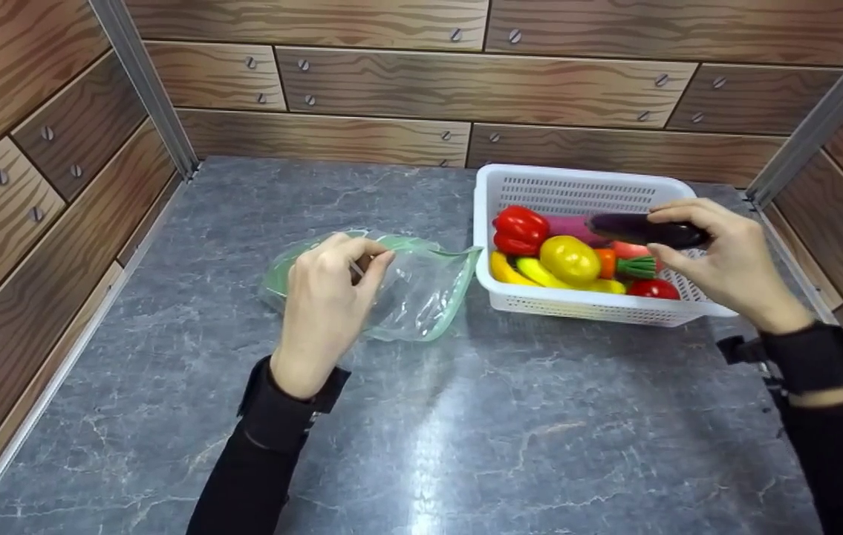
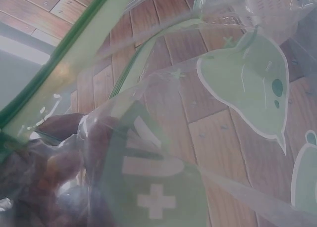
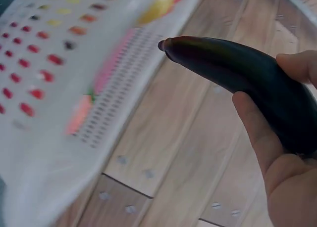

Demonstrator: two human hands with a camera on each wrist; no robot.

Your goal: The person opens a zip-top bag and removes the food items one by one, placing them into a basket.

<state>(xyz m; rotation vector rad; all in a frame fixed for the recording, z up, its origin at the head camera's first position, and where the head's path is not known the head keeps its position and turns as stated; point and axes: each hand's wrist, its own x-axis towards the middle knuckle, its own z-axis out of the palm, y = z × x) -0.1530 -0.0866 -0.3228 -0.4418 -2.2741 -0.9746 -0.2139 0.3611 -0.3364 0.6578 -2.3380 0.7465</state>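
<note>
Above the right side of a white basket, my right hand (image 1: 726,253) holds a dark purple eggplant (image 1: 633,227) between thumb and fingers. The right wrist view shows the eggplant (image 3: 233,66) with its narrow end pointing away from the hand. My left hand (image 1: 328,297) pinches a clear plastic zip bag (image 1: 421,297) with green edges, thumb and forefinger close together. Close up in the left wrist view, the bag (image 2: 242,83) has green printed shapes and a white cross. The left fingers partly hide the bag in the head view.
The white basket (image 1: 570,295) stands at the back right, beside the bag. In it lie a red bell pepper (image 1: 520,230), a yellow fruit (image 1: 570,260), bananas (image 1: 510,269), a carrot (image 1: 607,263) and a tomato (image 1: 653,289). Wood-patterned walls (image 1: 391,82) enclose the grey table (image 1: 510,423).
</note>
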